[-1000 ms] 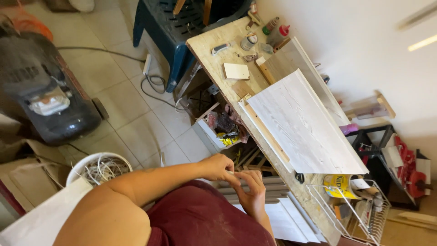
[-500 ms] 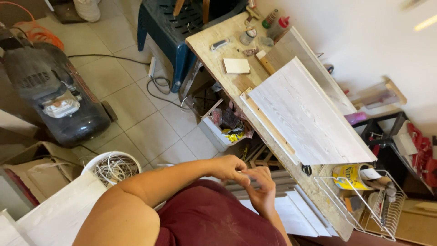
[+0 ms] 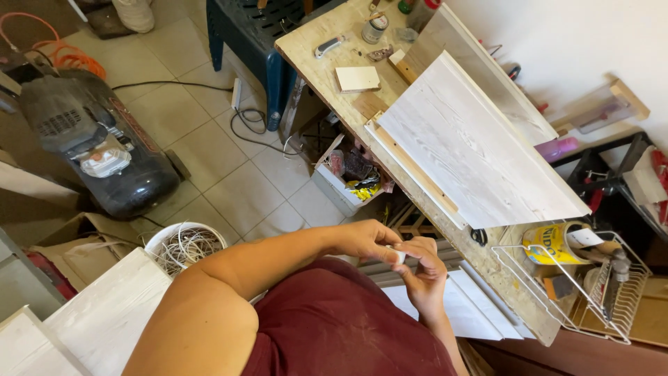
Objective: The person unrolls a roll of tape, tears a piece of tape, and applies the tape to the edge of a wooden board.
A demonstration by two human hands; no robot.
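My left hand [image 3: 363, 240] and my right hand [image 3: 426, 268] meet in front of my maroon shirt. Both pinch a small white object [image 3: 399, 255] between their fingertips; what it is cannot be told. My left forearm reaches in from the lower left. The hands are beside the near edge of a plywood workbench [image 3: 316, 52]. A large white-painted wooden board [image 3: 473, 160] lies on the bench, just beyond my hands.
A wire dish rack [image 3: 591, 292] holding a yellow can [image 3: 553, 244] stands on the bench at right. On the tiled floor are a black compressor [image 3: 90, 139], a white bucket of wires [image 3: 184, 247] and a blue plastic chair [image 3: 243, 28]. White boards [image 3: 104, 313] lie at lower left.
My hands have stayed together on the small white object, fingers shifting slightly. The view has swung a little, bringing the dish rack further into view.
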